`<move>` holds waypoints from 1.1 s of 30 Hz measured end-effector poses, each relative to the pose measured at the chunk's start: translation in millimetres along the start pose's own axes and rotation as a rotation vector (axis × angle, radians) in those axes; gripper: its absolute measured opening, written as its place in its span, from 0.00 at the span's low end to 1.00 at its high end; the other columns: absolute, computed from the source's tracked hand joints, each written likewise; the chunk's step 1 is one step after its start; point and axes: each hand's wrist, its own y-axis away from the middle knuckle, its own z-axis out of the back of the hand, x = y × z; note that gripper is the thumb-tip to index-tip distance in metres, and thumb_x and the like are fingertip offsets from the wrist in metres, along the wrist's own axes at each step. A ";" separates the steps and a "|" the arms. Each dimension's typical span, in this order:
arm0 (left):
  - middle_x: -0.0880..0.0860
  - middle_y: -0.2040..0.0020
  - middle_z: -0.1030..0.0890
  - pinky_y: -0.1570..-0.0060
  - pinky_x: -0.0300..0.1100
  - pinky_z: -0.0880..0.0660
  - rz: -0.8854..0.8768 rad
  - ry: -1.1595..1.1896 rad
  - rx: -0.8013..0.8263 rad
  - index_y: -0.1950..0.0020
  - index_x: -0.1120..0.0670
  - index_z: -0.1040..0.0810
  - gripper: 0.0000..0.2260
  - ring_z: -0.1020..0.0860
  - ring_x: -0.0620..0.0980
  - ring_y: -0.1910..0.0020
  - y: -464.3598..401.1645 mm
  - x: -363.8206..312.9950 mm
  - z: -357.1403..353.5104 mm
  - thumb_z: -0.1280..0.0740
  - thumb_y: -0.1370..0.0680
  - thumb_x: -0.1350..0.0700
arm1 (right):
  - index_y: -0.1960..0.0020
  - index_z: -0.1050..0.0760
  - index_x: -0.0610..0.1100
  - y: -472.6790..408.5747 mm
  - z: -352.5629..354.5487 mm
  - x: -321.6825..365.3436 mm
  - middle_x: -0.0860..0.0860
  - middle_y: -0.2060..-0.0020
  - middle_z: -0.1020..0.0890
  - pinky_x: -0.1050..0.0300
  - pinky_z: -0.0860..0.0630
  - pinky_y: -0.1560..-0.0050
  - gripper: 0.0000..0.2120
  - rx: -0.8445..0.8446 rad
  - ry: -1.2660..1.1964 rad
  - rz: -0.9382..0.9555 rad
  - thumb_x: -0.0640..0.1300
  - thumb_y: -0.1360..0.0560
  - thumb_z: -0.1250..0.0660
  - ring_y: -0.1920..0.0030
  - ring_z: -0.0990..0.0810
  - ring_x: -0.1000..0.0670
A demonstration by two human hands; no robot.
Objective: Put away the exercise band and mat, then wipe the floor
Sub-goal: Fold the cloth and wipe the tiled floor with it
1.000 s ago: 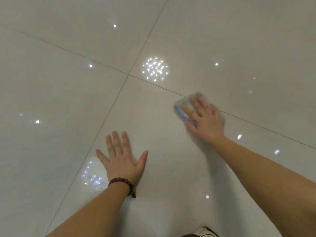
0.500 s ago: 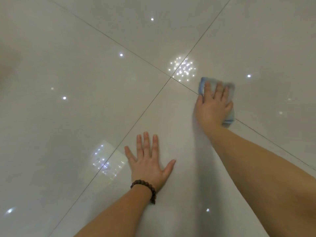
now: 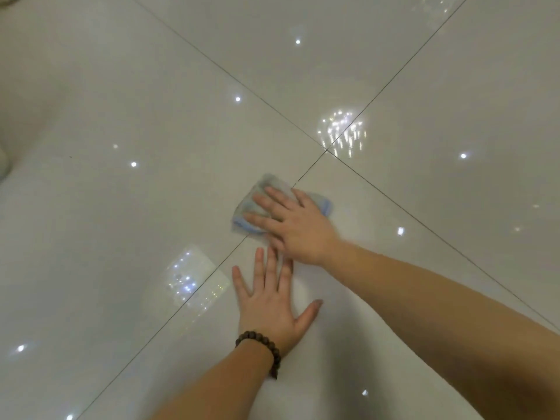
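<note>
Glossy pale-grey tiled floor across the whole frame, smooth and mirror-like, cut by thin dark grout lines crossing right of centre. Scattered white pinpoints of reflected light over the tiles; a brighter cluster of sparkles at the grout crossing, another pale rectangular reflection lower left of centre. Blurred beige shape at the far left edge, too indistinct to name. Nothing lying between the hands and the open tiles around them.

Soft folded cloth, light grey with a blue edge, just above frame centre, flat on the floor, straddling a grout line; fabric slightly blurred, rumpled at the upper corner. Right hand on top of it, palm down, fingers spread and flat, pressing rather than pinching, covering the cloth's right half; blue hem showing at lower left and at the right past the knuckles. Right forearm running in from the lower right corner.

Left hand just below the cloth, empty, palm flat on bare tile, fingers splayed, thumb out to the right; fingertips near the right wrist, whether touching it not clear. Dark brown round wooden bead bracelet around the left wrist.
</note>
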 end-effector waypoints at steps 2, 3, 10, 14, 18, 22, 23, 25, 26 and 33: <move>0.57 0.21 0.52 0.32 0.71 0.49 -0.004 -0.011 -0.001 0.21 0.54 0.48 0.41 0.55 0.57 0.22 0.1 0.6 -0.4 0.52 0.25 0.28 | 0.31 0.31 0.54 7.4 3.1 -49.6 0.47 0.30 0.29 0.44 0.36 0.36 0.23 -0.054 0.126 -0.013 0.50 0.25 0.45 0.31 0.31 0.43; 0.57 0.21 0.53 0.32 0.70 0.50 -0.006 -0.020 0.005 0.21 0.54 0.49 0.41 0.56 0.57 0.22 1.1 1.1 0.0 0.53 0.25 0.28 | 0.31 0.31 0.53 11.1 9.1 -77.2 0.45 0.32 0.28 0.43 0.33 0.37 0.22 -0.110 0.093 -0.273 0.49 0.24 0.45 0.32 0.30 0.42; 0.56 0.21 0.56 0.31 0.70 0.55 0.009 -0.054 0.024 0.21 0.53 0.54 0.41 0.59 0.56 0.23 1.2 -0.6 1.5 0.56 0.26 0.28 | 0.27 0.38 0.55 69.4 -0.5 -22.1 0.48 0.25 0.38 0.41 0.42 0.32 0.24 -0.126 -0.029 -0.490 0.53 0.22 0.48 0.25 0.43 0.45; 0.56 0.22 0.61 0.31 0.68 0.59 -0.002 -0.063 0.038 0.21 0.53 0.59 0.41 0.64 0.55 0.23 1.9 -1.8 4.0 0.58 0.26 0.28 | 0.28 0.38 0.59 159.4 -4.2 -32.5 0.50 0.26 0.36 0.41 0.40 0.33 0.23 -0.055 0.071 -0.370 0.54 0.23 0.46 0.26 0.41 0.48; 0.55 0.23 0.68 0.31 0.67 0.64 -0.003 -0.051 0.073 0.23 0.51 0.68 0.41 0.70 0.54 0.26 4.8 -0.4 8.9 0.60 0.26 0.28 | 0.25 0.44 0.57 205.4 -0.6 -5.4 0.49 0.24 0.44 0.39 0.48 0.29 0.24 -0.152 -0.125 -1.441 0.55 0.21 0.48 0.24 0.50 0.48; 0.53 0.25 0.71 0.30 0.65 0.65 -0.087 0.033 0.234 0.24 0.51 0.70 0.42 0.71 0.52 0.26 1.0 13.9 26.5 0.53 0.25 0.29 | 0.28 0.35 0.55 192.7 -5.3 72.0 0.47 0.27 0.35 0.38 0.38 0.34 0.23 0.000 -0.138 -0.872 0.54 0.23 0.47 0.27 0.39 0.43; 0.53 0.24 0.70 0.29 0.63 0.64 -0.109 0.065 0.247 0.24 0.52 0.69 0.42 0.69 0.51 0.25 5.3 20.0 32.3 0.51 0.25 0.30 | 0.29 0.34 0.55 194.1 -1.4 76.9 0.47 0.28 0.34 0.38 0.36 0.35 0.24 0.061 -0.154 -0.806 0.55 0.24 0.49 0.27 0.37 0.43; 0.53 0.23 0.67 0.27 0.59 0.63 -0.133 0.087 0.222 0.24 0.54 0.68 0.42 0.67 0.51 0.24 26.0 35.4 43.0 0.48 0.23 0.33 | 0.28 0.35 0.55 196.4 13.4 79.6 0.47 0.27 0.36 0.40 0.36 0.32 0.28 0.135 -0.252 -0.851 0.58 0.26 0.54 0.26 0.40 0.44; 0.53 0.23 0.67 0.26 0.57 0.63 -0.131 0.067 0.205 0.24 0.55 0.68 0.41 0.66 0.51 0.24 40.5 44.5 45.3 0.48 0.23 0.34 | 0.26 0.39 0.55 198.3 18.2 82.6 0.47 0.25 0.40 0.41 0.40 0.30 0.31 0.139 -0.257 -0.876 0.61 0.27 0.56 0.25 0.44 0.45; 0.57 0.24 0.68 0.27 0.61 0.60 0.031 -0.037 0.239 0.25 0.56 0.70 0.46 0.67 0.55 0.25 115.2 119.1 34.7 0.48 0.26 0.30 | 0.25 0.46 0.57 207.1 33.2 116.3 0.50 0.23 0.49 0.41 0.50 0.27 0.30 0.087 -0.217 -1.052 0.65 0.23 0.47 0.24 0.51 0.47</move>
